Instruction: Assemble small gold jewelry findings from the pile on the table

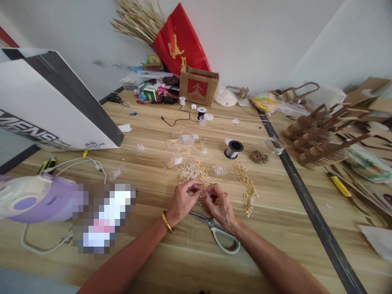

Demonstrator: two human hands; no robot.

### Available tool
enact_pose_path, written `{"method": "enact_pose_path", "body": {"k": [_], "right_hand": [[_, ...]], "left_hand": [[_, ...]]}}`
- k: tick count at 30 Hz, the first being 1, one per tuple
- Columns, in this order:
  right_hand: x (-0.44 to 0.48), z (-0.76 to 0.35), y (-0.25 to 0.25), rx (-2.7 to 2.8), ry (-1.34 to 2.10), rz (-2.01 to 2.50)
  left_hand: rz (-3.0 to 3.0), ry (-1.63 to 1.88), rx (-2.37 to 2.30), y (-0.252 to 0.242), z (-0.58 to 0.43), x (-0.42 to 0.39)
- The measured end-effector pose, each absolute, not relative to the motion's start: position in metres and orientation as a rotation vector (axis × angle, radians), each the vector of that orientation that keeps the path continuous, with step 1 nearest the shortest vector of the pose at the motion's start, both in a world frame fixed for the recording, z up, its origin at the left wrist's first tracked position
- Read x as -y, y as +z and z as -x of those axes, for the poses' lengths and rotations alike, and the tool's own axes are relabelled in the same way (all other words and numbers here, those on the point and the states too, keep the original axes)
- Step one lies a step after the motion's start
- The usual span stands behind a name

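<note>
My left hand (185, 199) is pinched shut just in front of a pile of gold and clear beads (192, 170). Close beside it, my right hand (221, 205) is curled with thumb and fingers together. Whatever tiny piece lies between the fingertips of either hand is too small to make out. Under my right wrist lie scissors (226, 241) with pale green handles, their blades pointing left. Several gold bead chains (247, 190) rest to the right of my right hand. A small bag of rings (219, 170) sits beyond it.
A wire spool (234, 149), a heap of multicoloured beads (260, 156) and a clear round dish (273, 145) stand behind the chains. Small woven baskets (318, 157) and a yellow cutter (339, 184) are at right. A purple-and-white device (45, 200) and a large white box (61, 102) occupy the left.
</note>
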State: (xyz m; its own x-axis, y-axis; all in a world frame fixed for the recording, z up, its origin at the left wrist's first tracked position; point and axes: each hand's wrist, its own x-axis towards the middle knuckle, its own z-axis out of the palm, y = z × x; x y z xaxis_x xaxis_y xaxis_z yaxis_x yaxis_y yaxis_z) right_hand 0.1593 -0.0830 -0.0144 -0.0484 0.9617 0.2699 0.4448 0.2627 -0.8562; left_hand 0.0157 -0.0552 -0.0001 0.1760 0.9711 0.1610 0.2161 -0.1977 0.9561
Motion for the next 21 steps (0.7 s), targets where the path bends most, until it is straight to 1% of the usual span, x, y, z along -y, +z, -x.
{"method": "enact_pose_path", "body": {"k": [21], "right_hand": [[0.0827,-0.1599,-0.0184,1.648,0.714,1.285]], "left_hand": [[-1.628,1.117,-1.205,-0.0022,-0.0147,0.0546]]}}
